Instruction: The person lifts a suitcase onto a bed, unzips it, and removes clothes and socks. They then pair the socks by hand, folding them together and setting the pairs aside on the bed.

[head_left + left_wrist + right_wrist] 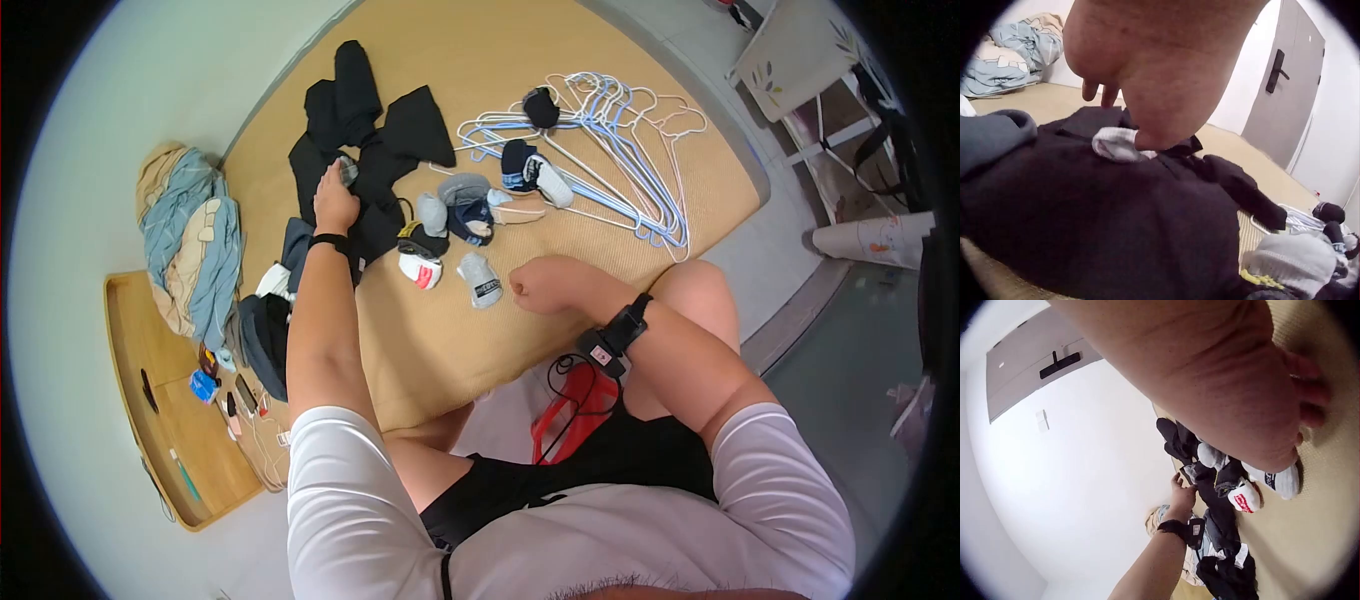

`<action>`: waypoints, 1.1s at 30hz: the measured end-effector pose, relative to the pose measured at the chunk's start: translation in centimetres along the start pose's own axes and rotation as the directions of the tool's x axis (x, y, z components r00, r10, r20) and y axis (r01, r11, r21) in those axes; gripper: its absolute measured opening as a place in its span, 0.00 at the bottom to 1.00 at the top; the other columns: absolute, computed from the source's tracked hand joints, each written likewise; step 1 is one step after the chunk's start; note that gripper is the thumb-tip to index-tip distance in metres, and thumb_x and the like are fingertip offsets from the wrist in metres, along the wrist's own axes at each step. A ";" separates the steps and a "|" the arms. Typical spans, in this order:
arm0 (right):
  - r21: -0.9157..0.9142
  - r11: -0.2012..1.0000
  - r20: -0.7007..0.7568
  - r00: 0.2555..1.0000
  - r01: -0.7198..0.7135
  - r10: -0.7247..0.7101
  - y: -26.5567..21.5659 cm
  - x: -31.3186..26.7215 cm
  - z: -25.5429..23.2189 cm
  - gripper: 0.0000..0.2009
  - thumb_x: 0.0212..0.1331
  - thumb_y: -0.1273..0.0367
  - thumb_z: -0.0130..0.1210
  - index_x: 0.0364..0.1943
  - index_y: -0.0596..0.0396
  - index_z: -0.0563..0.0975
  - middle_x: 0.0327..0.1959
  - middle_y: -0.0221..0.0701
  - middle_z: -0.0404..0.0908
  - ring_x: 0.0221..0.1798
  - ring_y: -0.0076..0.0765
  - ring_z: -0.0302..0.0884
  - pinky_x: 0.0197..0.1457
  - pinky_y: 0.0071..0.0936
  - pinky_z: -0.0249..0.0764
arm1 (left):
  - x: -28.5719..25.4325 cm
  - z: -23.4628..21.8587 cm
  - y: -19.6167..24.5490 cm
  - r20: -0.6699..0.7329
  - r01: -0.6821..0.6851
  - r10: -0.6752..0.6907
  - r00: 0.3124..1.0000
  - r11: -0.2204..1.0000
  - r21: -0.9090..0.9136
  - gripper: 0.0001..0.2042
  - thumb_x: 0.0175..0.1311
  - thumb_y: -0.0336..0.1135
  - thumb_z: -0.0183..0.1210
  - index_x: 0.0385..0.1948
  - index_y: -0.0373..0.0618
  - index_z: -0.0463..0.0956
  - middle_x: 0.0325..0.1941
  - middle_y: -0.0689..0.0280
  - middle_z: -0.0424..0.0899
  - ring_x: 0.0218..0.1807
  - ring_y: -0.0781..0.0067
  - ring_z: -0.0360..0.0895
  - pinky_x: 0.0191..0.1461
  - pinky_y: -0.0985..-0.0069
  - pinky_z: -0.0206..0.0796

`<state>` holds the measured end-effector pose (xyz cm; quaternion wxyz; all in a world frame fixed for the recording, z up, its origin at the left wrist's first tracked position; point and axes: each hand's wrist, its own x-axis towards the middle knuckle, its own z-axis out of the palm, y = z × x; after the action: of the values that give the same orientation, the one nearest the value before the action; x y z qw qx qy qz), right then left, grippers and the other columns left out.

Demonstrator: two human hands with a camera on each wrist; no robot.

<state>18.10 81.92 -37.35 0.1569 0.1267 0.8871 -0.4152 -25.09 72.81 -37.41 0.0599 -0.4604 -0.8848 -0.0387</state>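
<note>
My left hand (337, 198) reaches over the black clothes (375, 165) on the mat. Its thumb touches the pale cuff of a small grey sock (1113, 145) lying on the dark cloth, while the other fingers hang apart behind it in the left wrist view. My right hand (545, 283) rests near the mat's front edge with loosely bent fingers and no object visible in it. Left of it lies a light grey sock (480, 280) with dark lettering. A white sock with a red patch (420, 270) and a heap of rolled socks (465, 205) lie between the hands.
White and blue hangers (620, 150) are piled at the right, with dark and white socks on them. A blue and beige quilt (205, 245) is bunched at the left. Below it is a wooden tray-like surface (165, 430) with small items and cables. A red stool (570, 415) stands below the edge.
</note>
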 end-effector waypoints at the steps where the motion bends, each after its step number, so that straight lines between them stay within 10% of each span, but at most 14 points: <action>1: 0.024 1.000 0.000 1.000 0.008 -0.008 0.2 0.2 0.3 0.14 0.57 0.61 0.53 0.39 0.54 0.83 0.39 0.44 0.86 0.44 0.55 0.83 0.47 0.47 0.78 | 0.1 0.8 0.0 0.008 -0.006 0.006 1.000 1.000 -0.005 0.35 0.53 0.30 0.66 0.68 0.53 0.65 0.72 0.53 0.69 0.71 0.49 0.67 0.69 0.54 0.67; 4: 0.025 0.999 0.008 1.000 0.020 -0.020 0.4 0.5 0.1 0.14 0.57 0.61 0.53 0.38 0.54 0.84 0.39 0.45 0.86 0.43 0.55 0.83 0.47 0.48 0.78 | 0.0 0.3 1.3 0.133 0.271 -0.268 0.954 0.963 -0.007 0.33 0.56 0.35 0.66 0.66 0.46 0.64 0.69 0.47 0.72 0.67 0.45 0.73 0.65 0.55 0.69; 9: 0.033 0.999 -0.017 1.000 0.022 -0.022 0.7 0.4 0.5 0.14 0.57 0.62 0.52 0.37 0.55 0.83 0.38 0.45 0.86 0.43 0.56 0.83 0.46 0.49 0.78 | 0.4 3.5 -3.4 0.067 0.335 -0.329 0.942 0.921 -0.200 0.27 0.58 0.39 0.66 0.57 0.33 0.70 0.50 0.42 0.84 0.56 0.40 0.80 0.60 0.56 0.71; 12: 0.010 0.998 -0.085 0.995 0.057 -0.056 0.9 0.8 1.2 0.11 0.57 0.61 0.56 0.34 0.54 0.82 0.32 0.43 0.84 0.38 0.55 0.82 0.41 0.48 0.76 | 0.2 1.3 -3.2 0.155 0.350 -0.360 0.920 0.932 0.092 0.16 0.61 0.43 0.61 0.37 0.34 0.81 0.44 0.43 0.85 0.52 0.41 0.82 0.55 0.55 0.74; 15: -0.024 0.999 -0.008 0.999 0.040 -0.040 0.3 0.9 0.7 0.16 0.57 0.60 0.53 0.39 0.57 0.84 0.38 0.45 0.86 0.44 0.56 0.83 0.48 0.49 0.78 | 0.4 -2.1 0.1 -0.002 0.383 -0.385 0.923 0.919 -0.090 0.12 0.62 0.40 0.59 0.40 0.41 0.82 0.45 0.47 0.86 0.51 0.43 0.82 0.55 0.56 0.74; 20: -0.044 0.999 0.007 1.000 0.014 -0.014 -0.5 0.5 0.8 0.16 0.57 0.60 0.53 0.38 0.56 0.85 0.39 0.46 0.86 0.44 0.56 0.84 0.49 0.48 0.79 | -0.9 -1.1 0.1 0.272 0.375 -0.363 0.891 0.927 0.010 0.32 0.60 0.41 0.64 0.68 0.59 0.62 0.71 0.50 0.68 0.65 0.40 0.73 0.65 0.50 0.68; 23: -0.059 0.998 0.003 0.999 0.033 -0.033 -0.9 -0.1 0.6 0.16 0.57 0.60 0.53 0.39 0.56 0.85 0.39 0.46 0.86 0.44 0.55 0.84 0.48 0.48 0.79 | -2.1 1.3 -2.2 0.322 0.292 -0.271 0.907 0.956 -0.019 0.35 0.54 0.40 0.71 0.66 0.61 0.66 0.63 0.49 0.77 0.67 0.43 0.73 0.69 0.53 0.65; 31: -0.073 0.997 0.005 1.000 0.022 -0.022 0.3 1.3 1.5 0.13 0.58 0.59 0.56 0.37 0.53 0.82 0.35 0.41 0.86 0.40 0.53 0.83 0.43 0.47 0.78 | -2.7 -1.9 1.6 0.120 0.449 -0.458 0.881 0.725 -0.522 0.25 0.53 0.31 0.65 0.54 0.47 0.68 0.53 0.50 0.80 0.57 0.53 0.79 0.62 0.67 0.68; 33: -0.072 0.997 0.008 1.000 0.021 -0.021 0.3 1.3 1.5 0.13 0.58 0.59 0.56 0.37 0.53 0.82 0.35 0.41 0.86 0.40 0.53 0.83 0.43 0.47 0.78 | -1.3 -0.3 0.5 -0.066 0.222 -0.315 0.947 0.788 -0.575 0.23 0.53 0.30 0.65 0.51 0.44 0.68 0.52 0.52 0.79 0.55 0.55 0.78 0.62 0.68 0.67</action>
<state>17.29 81.11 -38.95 0.1604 0.1099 0.9023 -0.3848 -23.93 72.02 -37.30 -0.0136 -0.3223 -0.8830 -0.3409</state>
